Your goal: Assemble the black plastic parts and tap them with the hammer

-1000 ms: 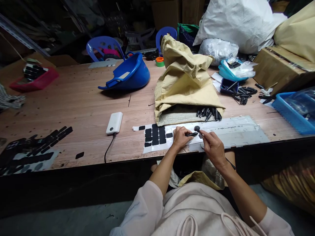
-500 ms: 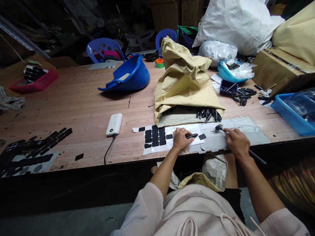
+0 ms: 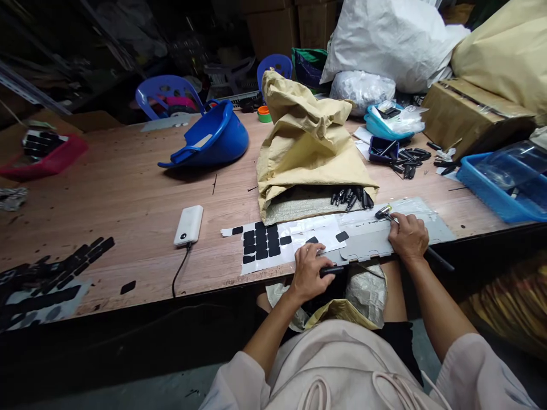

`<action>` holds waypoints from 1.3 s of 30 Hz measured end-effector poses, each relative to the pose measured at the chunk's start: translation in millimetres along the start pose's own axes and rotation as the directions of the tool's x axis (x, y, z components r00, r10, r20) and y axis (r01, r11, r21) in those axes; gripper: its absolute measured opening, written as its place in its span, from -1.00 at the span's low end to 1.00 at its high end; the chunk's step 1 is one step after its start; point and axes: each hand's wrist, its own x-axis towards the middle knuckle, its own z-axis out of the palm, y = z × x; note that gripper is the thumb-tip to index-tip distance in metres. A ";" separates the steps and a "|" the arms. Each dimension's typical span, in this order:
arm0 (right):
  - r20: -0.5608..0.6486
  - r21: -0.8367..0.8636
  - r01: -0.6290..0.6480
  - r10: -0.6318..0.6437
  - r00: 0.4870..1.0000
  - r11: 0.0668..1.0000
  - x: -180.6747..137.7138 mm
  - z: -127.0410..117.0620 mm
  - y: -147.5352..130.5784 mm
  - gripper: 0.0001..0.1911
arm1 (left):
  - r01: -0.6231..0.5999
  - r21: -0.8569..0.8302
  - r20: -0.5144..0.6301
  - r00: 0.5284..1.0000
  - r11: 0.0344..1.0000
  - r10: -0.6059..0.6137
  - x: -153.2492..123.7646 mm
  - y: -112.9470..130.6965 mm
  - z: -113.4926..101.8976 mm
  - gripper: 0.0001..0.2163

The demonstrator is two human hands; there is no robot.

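Shifted to the near edge of the bench, the left hand has its fingers around a black tube, lengthwise along that edge, pointing toward the right hand, which grips a hammer-like tool.

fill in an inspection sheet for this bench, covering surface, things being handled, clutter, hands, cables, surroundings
Surface: wood-grain table, a loose black patch near its front edge.
Things handled: black tube; hammer-like tool; white sheet with rows of black patches, next to a grey board.
Clutter: open beige sack, black pieces at its mouth; tipped blue basin; red tray; blue basket.
Hands: left hand grips the black tube by the front edge; right hand grips the hammer-like tool.
Cables: black cable from white power bank to the front edge.
Surroundings: blue chairs beyond the table; background dim.
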 end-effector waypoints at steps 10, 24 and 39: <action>0.002 0.024 -0.010 0.010 1.000 1.000 -1.9 -1.2 -3.2 -0.67 | 0.164 -0.133 -0.207 0.960 0.978 -0.189 105.3 9.6 -7.4 -0.85; 0.026 0.041 -0.034 0.033 0.999 0.999 -4.6 1.1 -3.8 -0.67 | 0.489 0.121 -0.108 0.872 0.864 -0.478 222.0 2.2 3.4 -0.83; 0.007 0.030 -0.045 0.045 0.999 0.999 -3.4 3.0 -2.9 -0.66 | 0.148 0.105 -0.006 0.989 0.983 -0.148 77.5 -24.5 -17.4 -0.91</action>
